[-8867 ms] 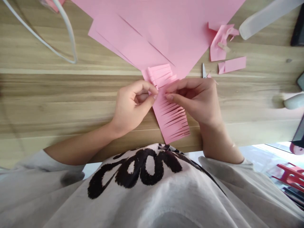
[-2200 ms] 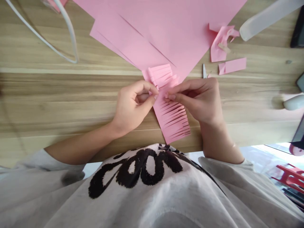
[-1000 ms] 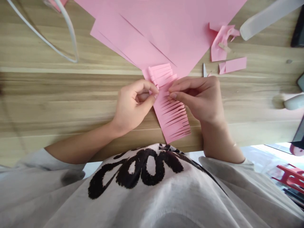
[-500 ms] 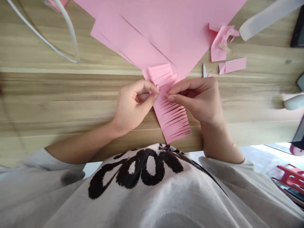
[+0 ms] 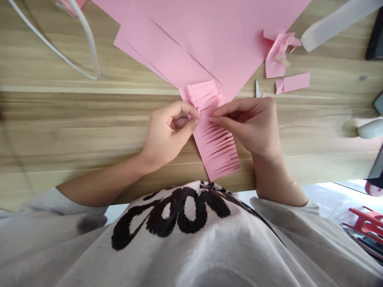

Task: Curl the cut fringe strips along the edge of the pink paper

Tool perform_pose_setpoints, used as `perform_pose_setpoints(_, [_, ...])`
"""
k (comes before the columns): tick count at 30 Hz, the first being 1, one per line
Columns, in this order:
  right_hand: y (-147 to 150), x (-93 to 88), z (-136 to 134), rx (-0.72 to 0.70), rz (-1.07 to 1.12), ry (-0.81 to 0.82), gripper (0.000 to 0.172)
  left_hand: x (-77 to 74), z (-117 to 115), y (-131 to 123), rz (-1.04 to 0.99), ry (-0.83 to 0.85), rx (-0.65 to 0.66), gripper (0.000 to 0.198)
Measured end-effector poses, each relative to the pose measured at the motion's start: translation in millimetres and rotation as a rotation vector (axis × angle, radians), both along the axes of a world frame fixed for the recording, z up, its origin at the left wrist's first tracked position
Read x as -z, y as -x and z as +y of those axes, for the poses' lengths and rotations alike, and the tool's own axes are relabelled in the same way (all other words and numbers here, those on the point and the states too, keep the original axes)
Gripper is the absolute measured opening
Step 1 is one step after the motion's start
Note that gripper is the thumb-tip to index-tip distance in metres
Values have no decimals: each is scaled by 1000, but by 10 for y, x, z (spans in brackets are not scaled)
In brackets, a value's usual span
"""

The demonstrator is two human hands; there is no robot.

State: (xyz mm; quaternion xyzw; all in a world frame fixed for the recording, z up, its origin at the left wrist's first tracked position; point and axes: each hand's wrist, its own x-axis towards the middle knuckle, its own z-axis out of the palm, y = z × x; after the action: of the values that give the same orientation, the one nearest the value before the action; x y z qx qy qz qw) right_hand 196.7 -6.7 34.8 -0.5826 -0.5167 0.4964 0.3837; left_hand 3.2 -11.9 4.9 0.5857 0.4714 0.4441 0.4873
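A pink paper strip (image 5: 218, 147) cut into a fringe of many narrow slits lies on the wooden table (image 5: 74, 119), reaching from the near edge up toward the big pink sheets (image 5: 209, 36). My left hand (image 5: 167, 133) pinches the strip's left edge between thumb and forefinger. My right hand (image 5: 251, 123) pinches one of the fringe slats on the right side. The far slats (image 5: 203, 92) are curled or folded over.
Pink offcuts (image 5: 279, 54) and a small strip (image 5: 293, 82) lie at the right, with a scissors tip (image 5: 257, 88) showing behind my right hand. A white cable (image 5: 86, 44) loops at the upper left. A white object (image 5: 335, 22) lies at the upper right.
Almost nothing has moved. My right fingertips have shifted slightly along the fringe, still pinching a slat; my left hand holds the same spot.
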Motion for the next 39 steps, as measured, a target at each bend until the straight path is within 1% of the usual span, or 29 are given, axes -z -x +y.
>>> perform_pose_setpoints(10, [3, -18, 2, -15, 47, 16, 19, 9, 0, -1, -13, -15, 1, 5])
perform_pose_setpoints(14, [1, -27, 4, -30, 38, 27, 17, -1, -2, -1, -20, -3, -4, 6])
perform_pose_setpoints(18, [-12, -1, -2, -33, 7, 2, 14, -6, -3, 1, -3, -5, -4, 4])
perform_pose_setpoints(24, [-11, 15, -6, -18, 18, 1, 9, 9, -4, -3, -8, 7, -3, 9])
perform_pose_setpoints(27, [0, -4, -7, 1, 23, 17, 13, 7, -6, -7, -28, -7, -8, 5])
perform_pose_setpoints(31, [7, -15, 2, 16, 31, 14, 19, 0, -4, -8, -27, -9, -8, 6])
perform_pose_setpoints(35, [4, -13, 10, 15, 14, 7, 19, 5, 0, -2, -6, -20, -3, 4])
perform_pose_setpoints(39, [4, -18, 5, 2, 3, 14, 18, 11, 1, 1, 7, -3, 7, 9])
